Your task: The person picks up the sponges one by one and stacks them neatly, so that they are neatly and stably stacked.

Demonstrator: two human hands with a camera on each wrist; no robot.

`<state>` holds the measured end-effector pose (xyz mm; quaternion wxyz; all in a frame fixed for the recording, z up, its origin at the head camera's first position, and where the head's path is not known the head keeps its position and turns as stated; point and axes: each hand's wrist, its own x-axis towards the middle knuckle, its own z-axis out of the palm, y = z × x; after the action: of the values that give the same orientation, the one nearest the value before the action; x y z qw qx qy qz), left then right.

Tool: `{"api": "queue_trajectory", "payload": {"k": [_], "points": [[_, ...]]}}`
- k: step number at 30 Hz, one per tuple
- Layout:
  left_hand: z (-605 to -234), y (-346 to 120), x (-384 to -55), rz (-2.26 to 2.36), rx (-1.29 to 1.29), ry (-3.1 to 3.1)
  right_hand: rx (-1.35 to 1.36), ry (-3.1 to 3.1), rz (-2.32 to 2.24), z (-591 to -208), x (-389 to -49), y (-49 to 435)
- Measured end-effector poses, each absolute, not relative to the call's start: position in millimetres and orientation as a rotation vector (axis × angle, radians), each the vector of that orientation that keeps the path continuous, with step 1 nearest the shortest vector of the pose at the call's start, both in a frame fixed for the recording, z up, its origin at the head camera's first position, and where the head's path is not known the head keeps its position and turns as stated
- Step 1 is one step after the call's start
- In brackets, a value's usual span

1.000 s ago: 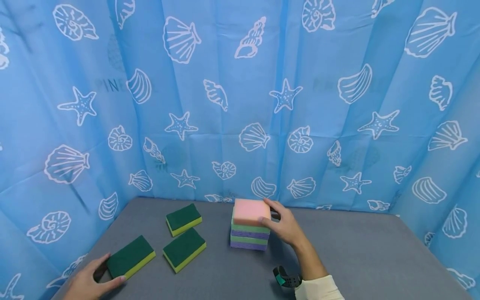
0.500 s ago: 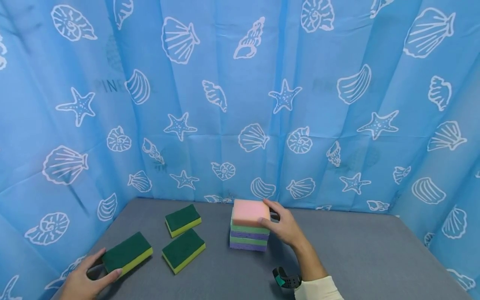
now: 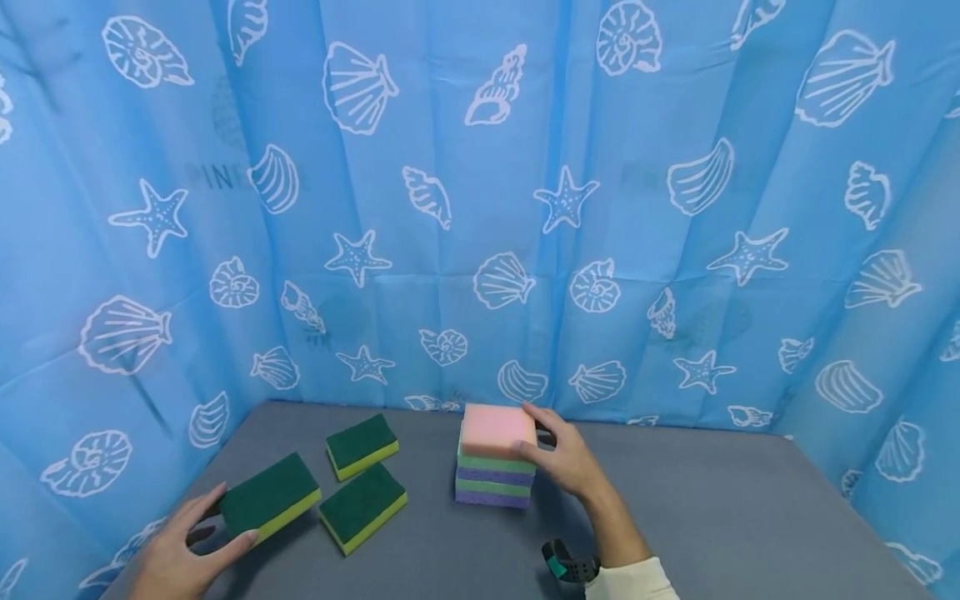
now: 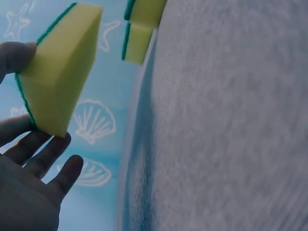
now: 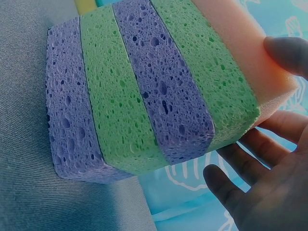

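Observation:
My left hand [image 3: 180,542] pinches a green-and-yellow scouring sponge [image 3: 272,493] between thumb and fingers. In the left wrist view this scouring sponge [image 4: 62,72] hangs clear of the grey table. Two similar sponges lie just right of it, a nearer one [image 3: 363,508] and a farther one [image 3: 363,446]. At the table's middle stands a stack of purple and green sponges [image 3: 493,485] in alternating layers. A pink sponge [image 3: 498,429] tops the stack, and my right hand [image 3: 562,454] holds it by its right side. In the right wrist view that pink sponge [image 5: 240,43] sits against the top green layer.
A grey cloth-covered table [image 3: 705,500] spreads beneath everything. Behind it and at both sides hangs a blue curtain [image 3: 420,317] with white shell prints. A dark band with a teal part [image 3: 566,562] is on the right wrist.
The left hand has lifted its scouring sponge off the table and brought it slightly right, toward the other two. The right hand stays at the pink sponge.

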<state>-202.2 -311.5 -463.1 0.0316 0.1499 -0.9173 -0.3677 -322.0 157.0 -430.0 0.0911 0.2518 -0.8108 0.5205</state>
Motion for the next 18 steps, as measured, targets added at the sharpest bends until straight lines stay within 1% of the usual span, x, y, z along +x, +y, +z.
{"api": "queue_trajectory", "payload": {"k": [8,12,18], "points": [[-459,-299,-205,-1.140,0.393,-2.818,0.768,-2.431,1.547,-402,-301,150],[-451,-288,-205,-1.154,0.341,-2.803,0.763,-2.446,1.538,-400,-299,150],[-439,-274,-207,-1.205,0.165,-2.750,0.745,-2.445,1.537,-403,-301,152]]}}
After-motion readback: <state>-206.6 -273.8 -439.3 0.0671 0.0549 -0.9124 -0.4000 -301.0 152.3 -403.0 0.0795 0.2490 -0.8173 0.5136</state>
